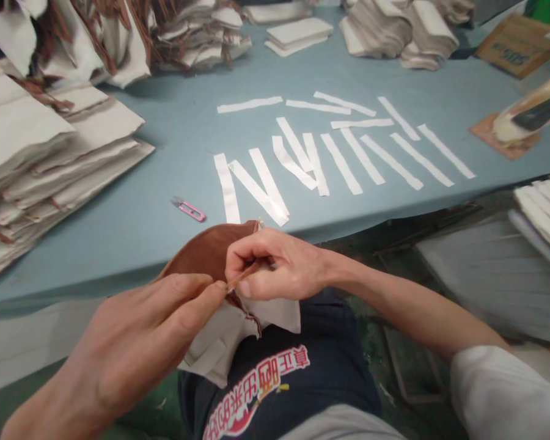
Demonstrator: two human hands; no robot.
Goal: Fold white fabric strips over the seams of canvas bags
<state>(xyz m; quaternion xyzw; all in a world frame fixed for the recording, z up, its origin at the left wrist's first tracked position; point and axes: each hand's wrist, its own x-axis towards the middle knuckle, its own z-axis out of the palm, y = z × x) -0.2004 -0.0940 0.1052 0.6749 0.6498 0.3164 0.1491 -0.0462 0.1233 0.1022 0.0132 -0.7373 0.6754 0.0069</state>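
Both hands meet over my lap at the table's front edge, on a sewn fabric piece with a brown side (206, 247) and a cream side (211, 351). My left hand (151, 330) pinches the edge of this piece between thumb and fingers. Right beside it, my right hand (275, 263) is closed, thumb against forefinger, on the same brown edge. The cream part hangs down below the fingers, with a frayed brown seam showing. What exactly lies between the fingertips is partly hidden. Pink thread snips (190, 209) lie on the table, a little beyond my left hand.
Several white strips (341, 164) are spread over the blue-covered table (174, 122). Stacks of cream fabric pieces (50, 159) stand at the left, with more piles at the back. On the right are a cardboard box (520, 46) and a dark-handled object (527, 116) on a brown square.
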